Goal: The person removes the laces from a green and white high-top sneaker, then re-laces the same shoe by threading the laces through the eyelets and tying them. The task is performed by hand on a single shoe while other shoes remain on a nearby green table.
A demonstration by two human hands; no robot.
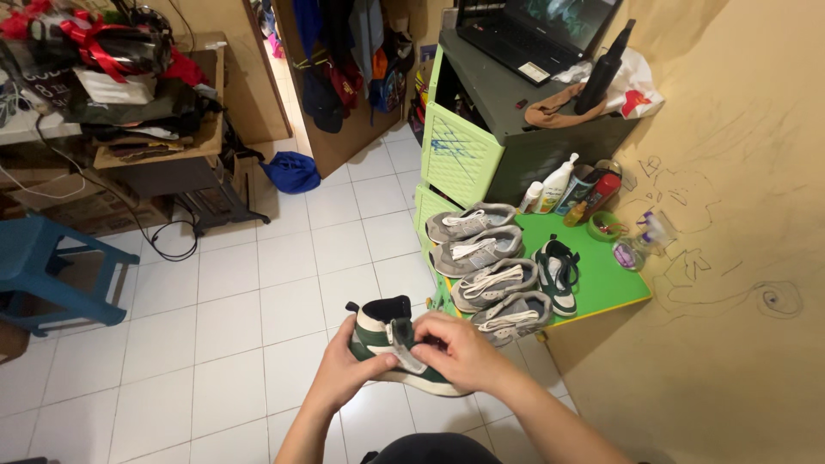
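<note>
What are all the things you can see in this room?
green and white shoe: one, held in both hands above the tiled floor
grey sneakers: four, white laces, in a row on the low green table
green and white shoe on table: one, right of the grey sneakers
green table: one, low, against the tan wall
bottles: several, white, red and others, at the back of the table
green cabinet: one, dark top, behind the table
laptop: one, black, open, on the cabinet
blue stool: one, far left on the floor
blue bag: one, on the floor by the doorway
left hand: one, under the shoe's heel end
right hand: one, on top of the shoe
</note>
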